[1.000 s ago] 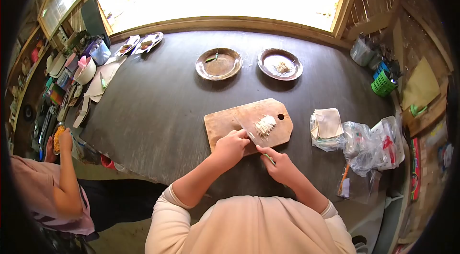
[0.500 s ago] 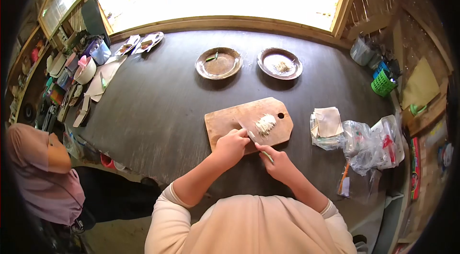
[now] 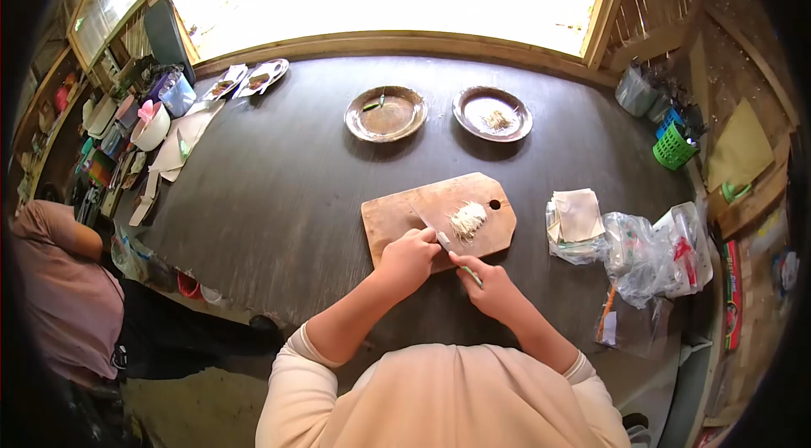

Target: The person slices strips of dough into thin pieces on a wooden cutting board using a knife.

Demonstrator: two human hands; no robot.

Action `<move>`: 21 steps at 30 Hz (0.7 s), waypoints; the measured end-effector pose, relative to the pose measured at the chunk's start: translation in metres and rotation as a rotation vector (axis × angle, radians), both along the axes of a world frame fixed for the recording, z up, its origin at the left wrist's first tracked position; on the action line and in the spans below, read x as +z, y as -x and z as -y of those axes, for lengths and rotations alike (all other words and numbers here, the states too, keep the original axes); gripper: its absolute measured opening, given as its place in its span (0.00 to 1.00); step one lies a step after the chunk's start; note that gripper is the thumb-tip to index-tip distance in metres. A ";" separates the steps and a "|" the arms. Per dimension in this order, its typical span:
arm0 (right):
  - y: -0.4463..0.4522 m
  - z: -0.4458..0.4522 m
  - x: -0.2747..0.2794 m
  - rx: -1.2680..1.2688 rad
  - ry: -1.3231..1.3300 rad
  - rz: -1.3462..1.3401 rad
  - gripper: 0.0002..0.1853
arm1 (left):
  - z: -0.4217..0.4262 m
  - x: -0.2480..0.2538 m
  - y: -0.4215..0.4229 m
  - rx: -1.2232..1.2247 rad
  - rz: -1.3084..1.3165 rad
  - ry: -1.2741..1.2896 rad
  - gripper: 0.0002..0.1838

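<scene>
On a wooden cutting board [image 3: 390, 215] with a round hole lies a heap of thin white shreds [image 3: 467, 220]. My right hand [image 3: 494, 292] is wrapped round the green handle of a knife [image 3: 471, 276]; its thin blade points up and left across the board. Close against the blade, my left hand [image 3: 409, 260] has its fingers pressed together on a small white piece [image 3: 444, 240], at the board's lower edge. What the piece is I cannot tell. The left fingertips are partly hidden.
Behind the board stand two brown plates: one [image 3: 386, 133] with something small and green, the other [image 3: 517, 131] with pale shreds. At right are paper sheets [image 3: 579, 215], plastic bags [image 3: 646, 255] and a green basket [image 3: 673, 148]. A person [image 3: 68, 300] is at far left.
The person at far left has shifted further left and lower, mostly out of view. My hands, the knife and the white shreds look almost the same.
</scene>
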State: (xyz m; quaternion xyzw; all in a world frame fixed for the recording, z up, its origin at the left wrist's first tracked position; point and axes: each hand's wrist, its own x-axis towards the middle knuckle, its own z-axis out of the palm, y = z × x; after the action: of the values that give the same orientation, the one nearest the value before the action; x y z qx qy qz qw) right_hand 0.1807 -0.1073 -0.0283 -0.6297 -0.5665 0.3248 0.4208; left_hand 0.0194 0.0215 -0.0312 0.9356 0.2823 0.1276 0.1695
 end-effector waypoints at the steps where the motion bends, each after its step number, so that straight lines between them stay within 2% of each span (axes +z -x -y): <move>1: 0.001 -0.005 0.009 0.003 0.109 0.012 0.17 | 0.000 0.002 0.000 0.001 -0.015 -0.011 0.07; 2: 0.001 -0.006 0.014 0.003 0.217 0.025 0.17 | 0.002 0.003 -0.001 -0.002 -0.029 -0.023 0.06; 3: 0.001 -0.003 0.013 -0.003 0.214 0.025 0.17 | 0.003 0.003 -0.001 -0.008 -0.028 -0.026 0.06; 6: 0.002 0.001 0.007 0.011 0.007 0.042 0.17 | 0.000 0.000 -0.001 0.005 0.008 -0.010 0.06; 10: 0.000 -0.006 0.008 0.019 0.137 0.036 0.18 | 0.002 -0.005 0.000 0.003 0.015 -0.017 0.06; 16: 0.001 0.000 0.000 0.010 0.023 0.001 0.19 | -0.001 -0.002 0.000 -0.004 0.018 -0.016 0.06; 19: 0.001 -0.006 0.011 0.012 0.163 0.020 0.18 | 0.002 -0.004 -0.001 0.012 0.011 -0.008 0.06; 21: 0.001 -0.004 0.007 0.013 0.150 0.021 0.18 | -0.001 -0.004 0.000 -0.002 0.037 0.002 0.05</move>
State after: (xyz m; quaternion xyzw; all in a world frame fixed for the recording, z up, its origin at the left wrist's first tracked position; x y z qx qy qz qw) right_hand 0.1797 -0.1031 -0.0213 -0.6590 -0.5490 0.3625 0.3646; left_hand 0.0199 0.0228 -0.0356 0.9333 0.2780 0.1445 0.1756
